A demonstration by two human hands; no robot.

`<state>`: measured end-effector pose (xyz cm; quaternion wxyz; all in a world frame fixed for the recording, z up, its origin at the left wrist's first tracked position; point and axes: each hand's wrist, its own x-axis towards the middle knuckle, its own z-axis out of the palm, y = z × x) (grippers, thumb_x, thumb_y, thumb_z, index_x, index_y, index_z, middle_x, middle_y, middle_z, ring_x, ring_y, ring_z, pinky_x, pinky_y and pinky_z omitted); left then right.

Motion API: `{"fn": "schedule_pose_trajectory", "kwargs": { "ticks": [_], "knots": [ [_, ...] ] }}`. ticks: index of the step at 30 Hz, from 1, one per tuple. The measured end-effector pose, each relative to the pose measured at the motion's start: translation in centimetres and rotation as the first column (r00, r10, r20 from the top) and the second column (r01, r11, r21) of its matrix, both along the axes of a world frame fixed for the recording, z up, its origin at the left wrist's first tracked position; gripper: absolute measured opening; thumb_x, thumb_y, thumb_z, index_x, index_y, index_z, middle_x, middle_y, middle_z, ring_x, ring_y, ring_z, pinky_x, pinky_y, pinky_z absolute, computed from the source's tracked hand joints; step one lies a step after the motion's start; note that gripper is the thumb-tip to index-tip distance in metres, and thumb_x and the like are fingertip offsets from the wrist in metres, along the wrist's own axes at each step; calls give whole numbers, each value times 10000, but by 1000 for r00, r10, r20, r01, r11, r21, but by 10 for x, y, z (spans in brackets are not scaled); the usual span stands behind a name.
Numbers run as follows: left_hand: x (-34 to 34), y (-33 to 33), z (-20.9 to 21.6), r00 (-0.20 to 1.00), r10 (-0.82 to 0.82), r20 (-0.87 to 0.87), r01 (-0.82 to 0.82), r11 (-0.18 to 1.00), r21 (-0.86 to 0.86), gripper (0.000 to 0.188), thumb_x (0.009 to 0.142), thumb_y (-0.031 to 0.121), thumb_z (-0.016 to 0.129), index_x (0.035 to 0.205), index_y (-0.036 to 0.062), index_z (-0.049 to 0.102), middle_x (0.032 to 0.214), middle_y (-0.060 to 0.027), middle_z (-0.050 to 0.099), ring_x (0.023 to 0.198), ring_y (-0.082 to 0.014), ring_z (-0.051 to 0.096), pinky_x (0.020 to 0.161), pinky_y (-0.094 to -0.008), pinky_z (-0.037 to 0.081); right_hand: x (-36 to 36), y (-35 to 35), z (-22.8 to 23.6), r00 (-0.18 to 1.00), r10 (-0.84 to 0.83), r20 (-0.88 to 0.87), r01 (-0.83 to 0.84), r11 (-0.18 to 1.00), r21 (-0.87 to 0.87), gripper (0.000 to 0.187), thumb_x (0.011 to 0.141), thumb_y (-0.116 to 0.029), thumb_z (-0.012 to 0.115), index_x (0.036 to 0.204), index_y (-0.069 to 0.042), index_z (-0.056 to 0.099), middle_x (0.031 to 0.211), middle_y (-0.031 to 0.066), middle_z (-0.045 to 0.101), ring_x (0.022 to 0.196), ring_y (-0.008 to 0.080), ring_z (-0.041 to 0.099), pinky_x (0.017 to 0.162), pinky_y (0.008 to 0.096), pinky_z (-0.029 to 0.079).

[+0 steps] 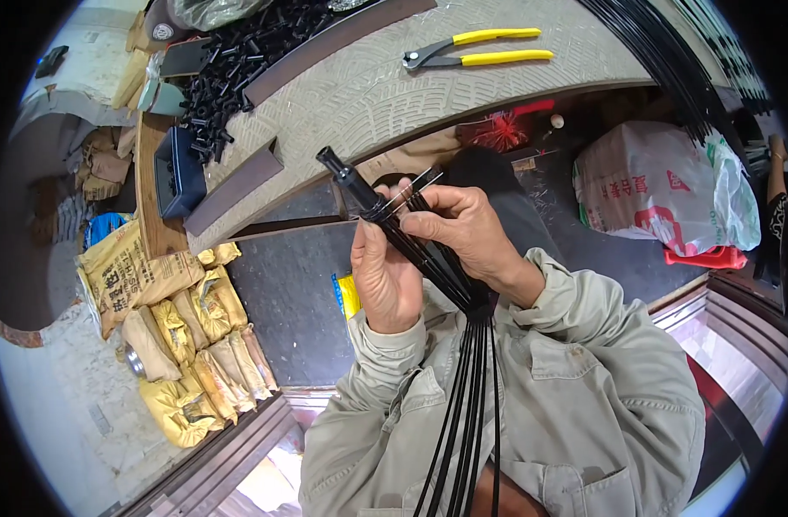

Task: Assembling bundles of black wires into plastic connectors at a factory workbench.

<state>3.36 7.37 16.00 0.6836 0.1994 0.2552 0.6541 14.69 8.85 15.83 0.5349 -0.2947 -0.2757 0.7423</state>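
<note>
An umbrella frame [470, 370] of thin black ribs slants up across my lap, its ribs gathered near the middle and fanning out below. At its upper end sits a black plastic runner [349, 177], a flanged tube. My left hand [389, 280] is closed round the frame just below the runner, thumb against the ribs. On the other side, my right hand [467, 231] pinches a thin rib end between thumb and forefinger. A fine, bright wire-like piece [411, 195] shows near those fingertips. The exact joint between the fingers is partly hidden.
Yellow-handled nippers [502, 47] lie on the patterned worktop [342, 103]. Black runners [230, 69] are heaped at its left, beside a dark blue box [179, 172]. More black ribs [661, 60] lie at the far right, above a plastic bag [644, 185]. Yellow packages [196, 345] stand lower left.
</note>
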Motion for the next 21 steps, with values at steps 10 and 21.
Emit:
{"fn": "schedule_pose_trajectory", "kwargs": {
  "ticks": [10,21],
  "knots": [
    [1,-7,2,998,13,-67,-11,1000,23,364,899,241,506,1169,-4,512,1310,-115,422,1244,-245,364,1065,-385,276,3,0,5,995,88,44,-90,995,47,137,804,-103,651,887,6,641,775,-17,598,687,34,518,617,185,434],
    [-11,-9,2,938,-170,-303,190,981,38,540,960,364,333,1344,-15,310,1375,-133,364,1188,-138,412,902,-191,321,13,3,0,963,129,-234,-149,986,-68,199,835,-137,605,934,31,564,788,105,624,665,162,621,616,260,528]
  ]
}}
